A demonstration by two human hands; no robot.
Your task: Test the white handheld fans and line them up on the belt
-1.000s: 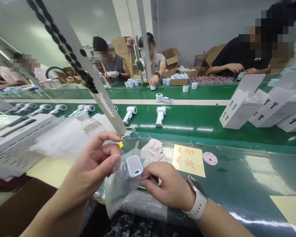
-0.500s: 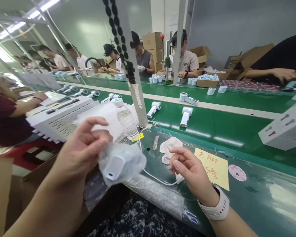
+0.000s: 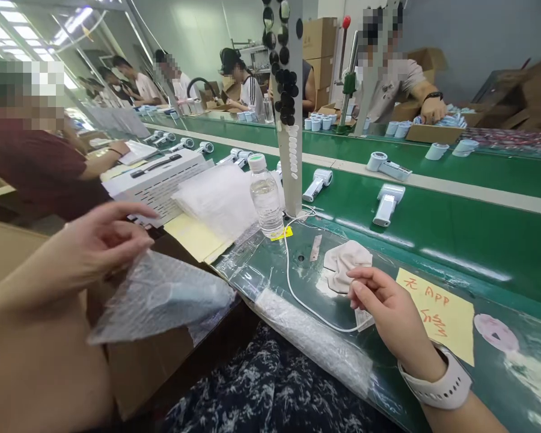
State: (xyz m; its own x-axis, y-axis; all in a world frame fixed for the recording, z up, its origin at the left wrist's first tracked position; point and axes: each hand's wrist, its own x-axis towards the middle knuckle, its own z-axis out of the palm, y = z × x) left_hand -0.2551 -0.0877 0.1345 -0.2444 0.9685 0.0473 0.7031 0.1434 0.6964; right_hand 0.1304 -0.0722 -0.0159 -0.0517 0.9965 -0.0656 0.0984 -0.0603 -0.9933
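Note:
My left hand (image 3: 110,240) is at the left, over a cardboard box (image 3: 148,367). Its thumb and curled fingers pinch the top corner of a translucent bag (image 3: 130,307), while the index finger stretches out. Inside the bag a pale blue device, like a handheld fan (image 3: 187,296), lies tilted and partly blurred. My right hand (image 3: 385,307), with a white watch on the wrist, hovers by a crumpled whitish cloth (image 3: 348,263). Its fingers are loosely bent, and nothing shows in them. A white cable (image 3: 313,314) runs across the bench just left of its fingertips.
A water bottle (image 3: 267,201) stands beside a post (image 3: 293,150). Behind are translucent bags (image 3: 216,201) and a slotted white box (image 3: 162,180). Pale fans (image 3: 389,204) lie on the green conveyor. Near my right hand is a yellow note (image 3: 437,313). Co-workers sit opposite and at left.
My left hand has carried the bagged device leftward, off the bench and over the cardboard box. The view has turned left. My right hand stays near the cloth.

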